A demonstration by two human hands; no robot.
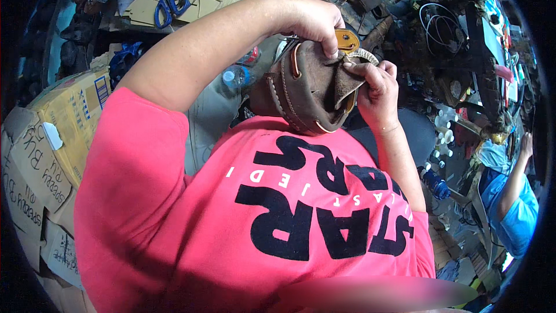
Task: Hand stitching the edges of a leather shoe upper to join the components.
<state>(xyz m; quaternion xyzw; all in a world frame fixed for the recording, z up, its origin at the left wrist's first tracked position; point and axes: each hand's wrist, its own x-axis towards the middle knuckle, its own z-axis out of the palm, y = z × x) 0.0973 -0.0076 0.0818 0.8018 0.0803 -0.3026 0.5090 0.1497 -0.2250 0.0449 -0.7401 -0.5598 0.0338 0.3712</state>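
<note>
Head view: left hand [315, 20] and right hand [376, 90] both have fingers pinched on a brown leather piece [313, 90] with a tan wooden part, apparently raised above the pink shirt [231, 208] for close work, blue scissors [169, 3] on cardboard up-left, cluttered worktop [440, 40] behind.

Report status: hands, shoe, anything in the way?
Left hand and right hand both gripping brown leather shoe, held up at chest. Nothing between hands. Blue scissors on cardboard beyond, untouched.
</note>
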